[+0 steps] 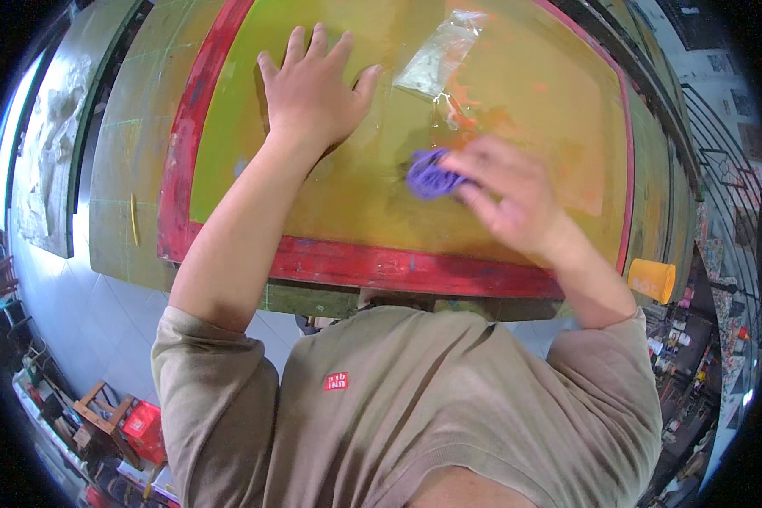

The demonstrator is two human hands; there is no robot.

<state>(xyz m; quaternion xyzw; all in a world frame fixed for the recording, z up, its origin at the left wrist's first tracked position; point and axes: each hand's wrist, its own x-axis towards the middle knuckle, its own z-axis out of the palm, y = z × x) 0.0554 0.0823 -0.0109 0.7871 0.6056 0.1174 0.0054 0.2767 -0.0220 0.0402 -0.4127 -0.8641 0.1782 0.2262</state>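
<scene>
A large screen-printing frame with red edges and yellow-green mesh lies in front of me. My left hand rests palm down on the mesh at the upper left, fingers spread. Right of the middle, my right hand grips a purple scrubber against or just over the mesh; motion blurs both, so its exact form is unclear. Beyond them lies a clear plastic bag with pale contents. Orange smears and wet streaks mark the mesh beside the bag.
The frame sits on a worn green table. A yellow-orange cup is at its right near edge. To the left stands a board with crumpled plastic. A red box and a wooden stool are at the lower left.
</scene>
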